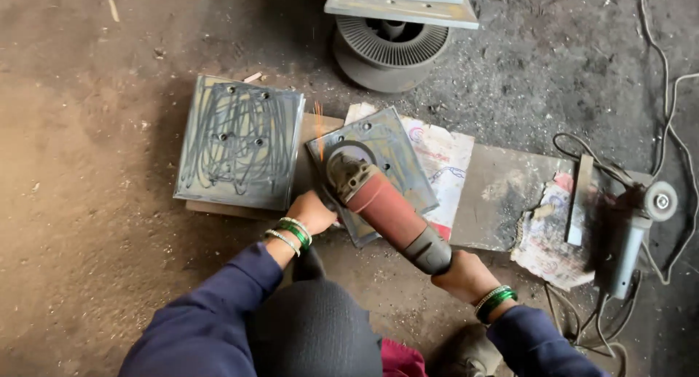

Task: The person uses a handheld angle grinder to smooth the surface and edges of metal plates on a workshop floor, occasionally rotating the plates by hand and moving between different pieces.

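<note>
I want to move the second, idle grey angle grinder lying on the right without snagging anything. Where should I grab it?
Probably by the slim grey body of the idle grey angle grinder, coming from above. It lies flat with its disc head at the far end, and its black cord trails from the near end, so a mid-body grip avoids both.

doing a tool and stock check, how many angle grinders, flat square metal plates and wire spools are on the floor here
angle grinders: 2 (red one in both hands, grey one lying at the right)
square metal plates: 2 (scribbled plate, plate being ground)
wire spools: 1
total: 5
</note>
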